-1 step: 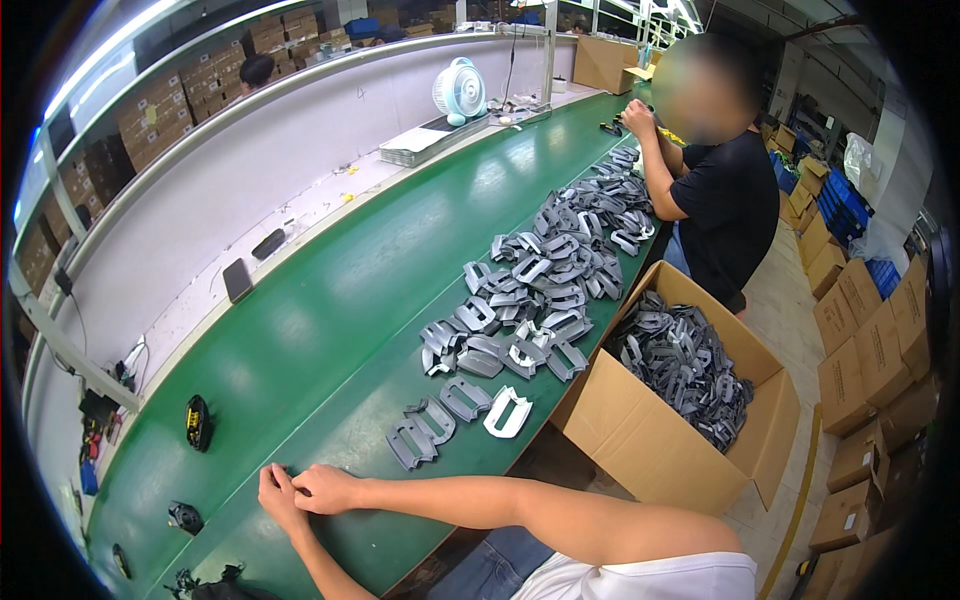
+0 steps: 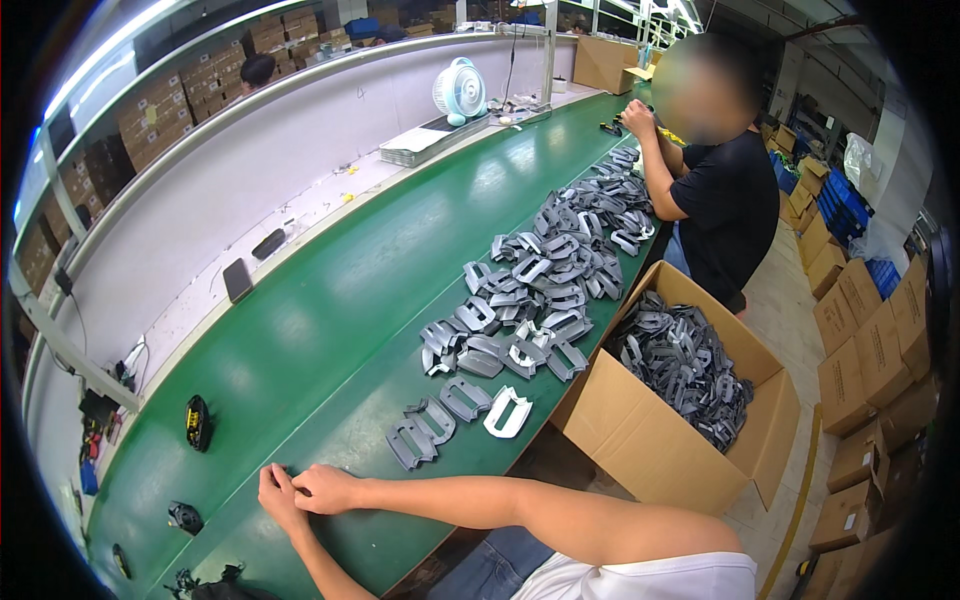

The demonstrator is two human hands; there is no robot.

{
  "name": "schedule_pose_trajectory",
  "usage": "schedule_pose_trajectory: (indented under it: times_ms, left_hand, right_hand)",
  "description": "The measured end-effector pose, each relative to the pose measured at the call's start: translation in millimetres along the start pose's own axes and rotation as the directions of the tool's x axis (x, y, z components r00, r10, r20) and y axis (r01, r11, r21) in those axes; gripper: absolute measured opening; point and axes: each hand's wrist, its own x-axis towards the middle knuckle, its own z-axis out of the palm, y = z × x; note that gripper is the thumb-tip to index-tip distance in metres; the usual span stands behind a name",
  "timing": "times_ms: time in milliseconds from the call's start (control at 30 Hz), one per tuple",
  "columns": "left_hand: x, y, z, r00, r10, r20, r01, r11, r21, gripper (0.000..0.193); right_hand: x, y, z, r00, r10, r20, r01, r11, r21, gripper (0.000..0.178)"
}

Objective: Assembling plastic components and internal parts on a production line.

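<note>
Close together above the green table [image 2: 330,290], my left hand [image 2: 279,497] and my right hand [image 2: 328,489] meet with fingers bent and pinched. Whatever sits between them is too small or hidden to name; a tiny dark spot shows at the fingertips. To the right of my hands lie a few grey plastic frames [image 2: 410,442] with oblong openings, and one white frame [image 2: 507,413] beside them. Behind these spreads a big heap of similar grey frames [image 2: 545,265]. Left of my hands rest a black-and-yellow object [image 2: 198,423] and a small black object [image 2: 184,517].
An open cardboard box [image 2: 640,430] full of grey frames stands against the table's right edge. Beyond it a person in a black shirt [image 2: 735,200] works at the table. A fan [image 2: 459,92] and a phone-like dark slab [image 2: 238,280] lie along the far ledge. Cartons [image 2: 870,390] line the right.
</note>
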Motion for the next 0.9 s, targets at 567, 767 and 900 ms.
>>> schedule_pose_trajectory:
  times_ms: [567, 767, 900]
  left_hand:
    - [3.9, 0.6, 2.4, 1.0, -0.026, 0.01, 0.025, 0.999, 0.035, 0.022]
    - [4.3, -0.9, 3.3, 0.999, -0.041, 0.016, 0.041, 0.999, 0.017, 0.022]
    - [4.1, 2.4, 2.8, 0.999, -0.038, 0.021, 0.038, 0.999, 0.023, 0.022]
  right_hand:
    - [2.9, -1.2, -6.1, 1.0, -0.002, 0.005, 0.002, 1.0, -0.016, 0.025]
    - [2.8, -0.2, -6.2, 1.0, 0.006, 0.014, -0.005, 1.0, -0.013, 0.025]
    - [2.5, 1.2, -6.2, 1.0, -0.003, 0.008, 0.003, 1.0, -0.023, 0.025]
